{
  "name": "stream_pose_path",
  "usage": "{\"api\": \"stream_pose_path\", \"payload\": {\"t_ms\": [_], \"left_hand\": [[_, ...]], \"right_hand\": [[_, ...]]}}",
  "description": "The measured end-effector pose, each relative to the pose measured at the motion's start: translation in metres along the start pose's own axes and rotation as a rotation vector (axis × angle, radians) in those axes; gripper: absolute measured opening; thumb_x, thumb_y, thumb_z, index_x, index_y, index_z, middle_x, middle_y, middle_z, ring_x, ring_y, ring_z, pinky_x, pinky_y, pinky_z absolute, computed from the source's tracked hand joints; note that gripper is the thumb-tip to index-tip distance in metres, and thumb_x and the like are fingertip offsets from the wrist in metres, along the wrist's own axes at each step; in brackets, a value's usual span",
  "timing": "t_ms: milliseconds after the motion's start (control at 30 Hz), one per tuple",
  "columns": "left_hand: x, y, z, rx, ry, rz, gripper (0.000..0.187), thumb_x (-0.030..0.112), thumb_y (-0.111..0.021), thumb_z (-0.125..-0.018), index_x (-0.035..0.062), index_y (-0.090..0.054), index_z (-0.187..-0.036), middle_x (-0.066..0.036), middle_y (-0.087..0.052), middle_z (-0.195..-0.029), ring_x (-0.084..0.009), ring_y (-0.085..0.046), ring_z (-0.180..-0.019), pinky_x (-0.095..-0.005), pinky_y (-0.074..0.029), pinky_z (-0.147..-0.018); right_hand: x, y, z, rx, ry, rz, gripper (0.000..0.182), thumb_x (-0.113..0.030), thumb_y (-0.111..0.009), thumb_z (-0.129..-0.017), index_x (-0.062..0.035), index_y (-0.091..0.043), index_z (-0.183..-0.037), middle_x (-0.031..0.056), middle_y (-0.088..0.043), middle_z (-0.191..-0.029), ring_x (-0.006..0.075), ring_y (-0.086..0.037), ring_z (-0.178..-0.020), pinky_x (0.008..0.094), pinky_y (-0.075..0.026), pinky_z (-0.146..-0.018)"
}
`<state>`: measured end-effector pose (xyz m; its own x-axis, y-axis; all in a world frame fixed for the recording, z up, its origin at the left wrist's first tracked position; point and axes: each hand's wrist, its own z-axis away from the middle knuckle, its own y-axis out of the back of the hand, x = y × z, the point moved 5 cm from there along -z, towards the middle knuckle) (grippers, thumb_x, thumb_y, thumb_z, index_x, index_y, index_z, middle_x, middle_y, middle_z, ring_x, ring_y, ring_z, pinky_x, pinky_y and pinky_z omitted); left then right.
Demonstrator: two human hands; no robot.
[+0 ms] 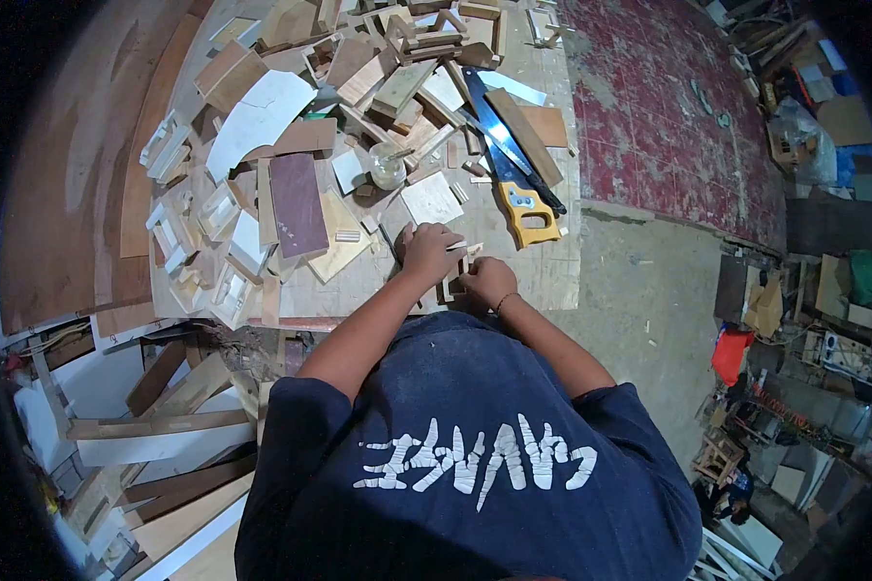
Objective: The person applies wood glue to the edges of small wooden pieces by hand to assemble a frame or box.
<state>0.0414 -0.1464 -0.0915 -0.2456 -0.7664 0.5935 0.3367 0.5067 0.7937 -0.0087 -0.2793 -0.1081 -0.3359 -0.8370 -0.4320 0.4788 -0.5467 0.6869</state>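
At the table's near edge, my left hand (428,249) is closed with its fingers bent, at the left side of a small wooden frame-like piece (449,289). My right hand (491,282) grips the same piece from the right, its fingers curled around the edge. My hands partly cover the piece, so its full shape is hidden. A thin dark tool or strip (389,242) lies just left of my left hand. Beyond my hands lie a white square block (432,198) and a glass jar (388,169) with a stick in it. A yellow-handled handsaw (528,215) rests to the right.
Wood offcuts and small box-like pieces crowd the far and left parts of the worktable (552,276). A dark reddish board (299,205) lies left of my hands. Scrap boards (165,426) are piled below on the left. Clutter lines the floor (639,290) at the right.
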Motion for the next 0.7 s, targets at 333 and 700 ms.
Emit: {"api": "stream_pose_path", "payload": {"t_ms": [333, 700], "left_hand": [[-0.001, -0.008, -0.003, 0.042, -0.007, -0.067, 0.024, 0.037, -0.067, -0.075, 0.0220, -0.072, -0.093, -0.002, -0.062, -0.092, -0.0217, -0.052, -0.099, -0.0540, -0.024, -0.099], [0.001, -0.008, -0.005, 0.027, 0.025, -0.094, 0.023, 0.038, -0.067, -0.075, 0.0221, -0.072, -0.092, -0.003, -0.062, -0.094, -0.0234, -0.052, -0.101, -0.0559, -0.025, -0.098]], "right_hand": [[0.050, -0.003, -0.014, 0.043, -0.126, -0.394, 0.041, -0.042, -0.060, -0.080, -0.0020, -0.069, -0.078, 0.0158, -0.066, -0.069, 0.0262, -0.065, -0.067, 0.0349, -0.049, -0.063], [0.063, -0.009, -0.003, 0.156, -0.029, -0.398, 0.032, -0.033, -0.064, -0.078, -0.0019, -0.067, -0.079, 0.0140, -0.066, -0.071, 0.0252, -0.064, -0.067, 0.0343, -0.049, -0.064]]}}
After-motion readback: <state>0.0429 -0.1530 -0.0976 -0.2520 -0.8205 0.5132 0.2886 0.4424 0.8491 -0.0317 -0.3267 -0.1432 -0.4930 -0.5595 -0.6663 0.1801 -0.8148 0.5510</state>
